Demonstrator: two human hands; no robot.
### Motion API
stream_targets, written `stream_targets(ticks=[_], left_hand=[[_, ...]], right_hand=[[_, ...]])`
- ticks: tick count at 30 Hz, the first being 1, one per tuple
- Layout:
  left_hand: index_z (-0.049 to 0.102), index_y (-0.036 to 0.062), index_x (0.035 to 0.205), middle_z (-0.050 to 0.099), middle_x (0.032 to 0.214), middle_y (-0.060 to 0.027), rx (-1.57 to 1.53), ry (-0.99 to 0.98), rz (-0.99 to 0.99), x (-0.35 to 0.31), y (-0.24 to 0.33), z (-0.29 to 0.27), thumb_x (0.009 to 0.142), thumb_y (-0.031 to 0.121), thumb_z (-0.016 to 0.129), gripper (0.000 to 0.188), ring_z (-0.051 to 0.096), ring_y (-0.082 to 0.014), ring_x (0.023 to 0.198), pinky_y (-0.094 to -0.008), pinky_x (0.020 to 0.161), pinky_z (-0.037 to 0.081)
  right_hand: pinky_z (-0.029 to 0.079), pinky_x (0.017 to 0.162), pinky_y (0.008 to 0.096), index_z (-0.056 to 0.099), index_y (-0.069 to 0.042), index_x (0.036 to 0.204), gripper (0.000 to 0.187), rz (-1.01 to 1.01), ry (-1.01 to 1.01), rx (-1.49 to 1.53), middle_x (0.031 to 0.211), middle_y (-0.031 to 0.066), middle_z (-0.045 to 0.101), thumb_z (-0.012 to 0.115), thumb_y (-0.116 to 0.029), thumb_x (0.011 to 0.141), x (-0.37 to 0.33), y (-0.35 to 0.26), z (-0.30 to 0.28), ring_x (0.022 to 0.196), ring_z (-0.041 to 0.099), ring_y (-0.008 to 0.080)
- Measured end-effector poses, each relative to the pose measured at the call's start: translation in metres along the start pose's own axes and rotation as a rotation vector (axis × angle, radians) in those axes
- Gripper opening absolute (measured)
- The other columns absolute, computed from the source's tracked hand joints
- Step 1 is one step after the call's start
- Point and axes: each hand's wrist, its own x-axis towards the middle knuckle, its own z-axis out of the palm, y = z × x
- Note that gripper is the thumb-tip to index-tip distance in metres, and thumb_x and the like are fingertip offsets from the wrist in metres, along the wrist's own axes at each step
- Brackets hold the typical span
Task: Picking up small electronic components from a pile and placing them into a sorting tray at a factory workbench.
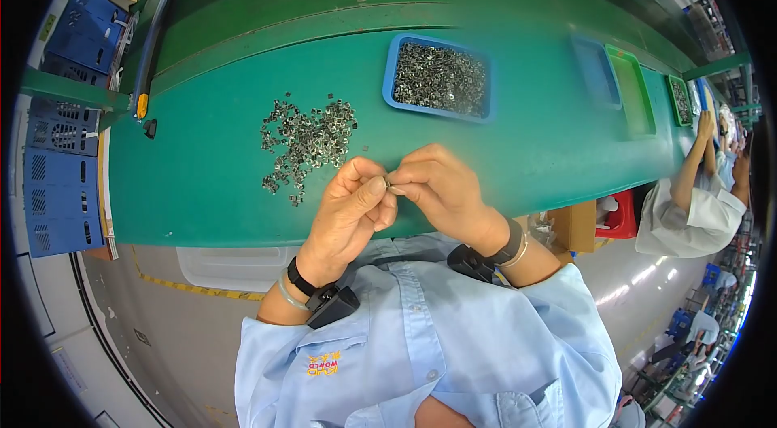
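Both hands meet over the near edge of the green desk (202, 185), fingertips pinched together on one small metal clip (388, 183). The left hand (350, 218) grips it between thumb and forefinger, its other fingers curled in, and the right hand (437, 189) closes on the same clip from the other side, so the two hands touch at the tips. The clip is mostly hidden by the fingers; it looks like a tiny grey piece, but its shape cannot be made out. Each wrist wears a dark band with a small black box, and pale blue sleeves run back toward the lower edge. Just beyond the left hand, a loose pile of clips (306, 145) lies scattered on the desk, a few strays apart from it. Farther back and to the right, a blue tray (388, 80) is heaped with more of the same grey clips. Well to the right stand another blue tray (596, 70) and a green tray (631, 88) side by side. At the right rim a second person (688, 209) in a white top leans over the same desk. Blue crates (61, 177) are stacked at the left, beside the desk's end.
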Motion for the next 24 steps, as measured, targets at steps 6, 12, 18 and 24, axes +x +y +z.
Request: stream_targets(ticks=[6,12,18,24], left_hand=[[0.053,0.0061,0.090,0.059,0.073,-0.0047,0.005,-0.011,0.003,0.001,-0.001,-0.003,0.091,0.017,0.058,0.012,0.051,-0.0115,0.055,-0.0234,0.047,0.036],[0.054,0.0057,0.091,0.059,0.072,-0.0046,0.256,0.119,-0.010,-0.001,0.012,0.007,0.092,0.017,0.057,0.012,0.050,-0.0115,0.054,-0.0241,0.046,0.036],[0.055,0.0055,0.092,0.060,0.072,-0.0050,0.029,0.021,-0.050,-0.002,0.013,0.010,0.092,0.019,0.058,0.013,0.050,-0.0118,0.053,-0.0245,0.046,0.036],[0.055,0.0058,0.092,0.060,0.071,-0.0050,-0.061,-0.055,-0.043,-0.001,0.010,0.009,0.091,0.019,0.059,0.014,0.050,-0.0119,0.053,-0.0248,0.046,0.035]], right_hand=[[0.048,0.063,0.0318,0.064,-0.008,0.088,0.014,0.018,0.019,0.049,0.085,0.0051,0.060,0.069,-0.004,0.075,-0.002,0.003,0.001,0.076,0.058,0.0218],[0.048,0.063,0.0317,0.063,-0.007,0.087,0.014,-0.109,-0.047,-0.147,0.085,0.0053,0.060,0.070,-0.004,0.075,0.006,0.006,-0.007,0.076,0.058,0.0211],[0.047,0.065,0.0308,0.063,-0.007,0.087,0.015,0.014,0.008,0.095,0.085,0.0057,0.061,0.071,-0.004,0.074,0.006,0.001,-0.006,0.076,0.057,0.0201],[0.046,0.065,0.0302,0.063,-0.006,0.087,0.015,0.025,0.018,0.209,0.085,0.0061,0.061,0.071,-0.004,0.074,0.008,-0.003,-0.005,0.077,0.057,0.0204]])
